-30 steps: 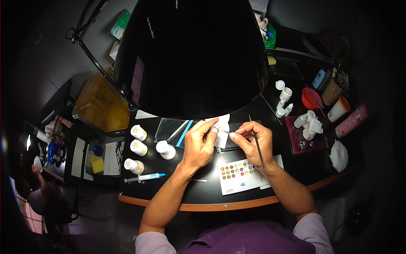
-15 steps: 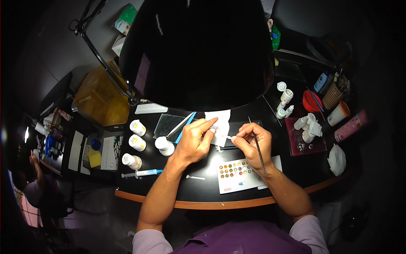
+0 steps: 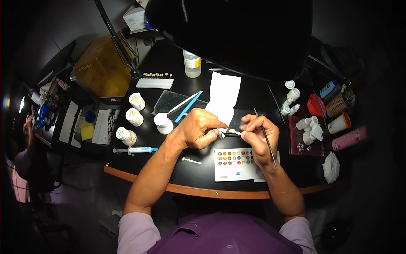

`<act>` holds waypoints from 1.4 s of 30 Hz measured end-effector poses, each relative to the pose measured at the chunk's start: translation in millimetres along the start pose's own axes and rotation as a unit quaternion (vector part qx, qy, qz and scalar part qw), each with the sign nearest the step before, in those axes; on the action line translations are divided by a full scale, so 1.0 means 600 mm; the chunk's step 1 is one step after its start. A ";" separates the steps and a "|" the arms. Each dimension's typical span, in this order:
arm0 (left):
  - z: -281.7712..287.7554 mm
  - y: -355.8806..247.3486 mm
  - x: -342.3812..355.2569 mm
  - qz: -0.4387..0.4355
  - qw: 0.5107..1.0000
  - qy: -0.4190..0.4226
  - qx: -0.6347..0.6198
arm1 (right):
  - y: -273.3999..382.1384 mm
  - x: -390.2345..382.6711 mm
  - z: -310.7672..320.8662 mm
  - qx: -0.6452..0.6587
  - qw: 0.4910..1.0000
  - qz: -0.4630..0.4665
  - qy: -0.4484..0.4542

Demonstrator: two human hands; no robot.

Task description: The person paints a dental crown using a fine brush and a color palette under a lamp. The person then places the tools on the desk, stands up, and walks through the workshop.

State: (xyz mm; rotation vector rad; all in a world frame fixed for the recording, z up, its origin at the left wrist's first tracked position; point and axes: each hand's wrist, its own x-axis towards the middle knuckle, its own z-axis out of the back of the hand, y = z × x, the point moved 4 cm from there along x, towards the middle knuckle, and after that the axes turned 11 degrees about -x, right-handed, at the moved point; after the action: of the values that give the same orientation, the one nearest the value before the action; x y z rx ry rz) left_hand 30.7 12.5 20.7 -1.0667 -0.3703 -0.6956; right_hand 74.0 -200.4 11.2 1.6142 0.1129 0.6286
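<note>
My left hand (image 3: 196, 129) is closed around a small pale piece on a holder (image 3: 221, 134), index finger extended toward the right. My right hand (image 3: 260, 135) holds a slim dark brush (image 3: 269, 148) slanted across its fingers and a small tooth-shaped tab on a stick (image 3: 232, 131) between thumb and fingertips, close beside the left hand's piece. Beyond both hands lies a white paper sheet (image 3: 224, 93); below them is a white palette (image 3: 227, 171) of several coloured dots. A small pale stick (image 3: 194, 161) lies on the black desk (image 3: 198, 175).
White jars (image 3: 134, 116), a syringe (image 3: 139, 150) and glass slab (image 3: 163, 101) sit left; a clear bottle (image 3: 192, 67) behind; bottles, a red bowl (image 3: 315, 106) and maroon pad (image 3: 296, 144) right. A black lamp (image 3: 237, 34) overhangs. A co-worker (image 3: 25, 152) is at far left.
The view has shifted, exposing the desk's back, the clear bottle and more paper below the lamp. My two hands have come down from over the paper, their small pieces now side by side.
</note>
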 end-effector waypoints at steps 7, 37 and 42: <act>-0.015 -0.029 0.005 -0.068 0.997 0.009 -0.021 | 0.006 0.000 -0.006 0.111 0.987 0.022 0.116; -0.010 -0.037 0.008 -0.086 0.996 -0.015 -0.025 | 0.019 0.009 0.018 0.020 0.997 0.051 0.046; 0.002 -0.031 0.010 -0.079 0.996 -0.044 0.001 | -0.013 0.038 0.076 -0.396 0.917 -0.032 -0.023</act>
State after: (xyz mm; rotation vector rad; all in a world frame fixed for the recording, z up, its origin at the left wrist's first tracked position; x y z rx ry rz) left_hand 22.4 6.3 37.3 -1.0758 -0.5348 -0.7898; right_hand 116.5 -230.0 10.9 0.8321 -0.1158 0.4910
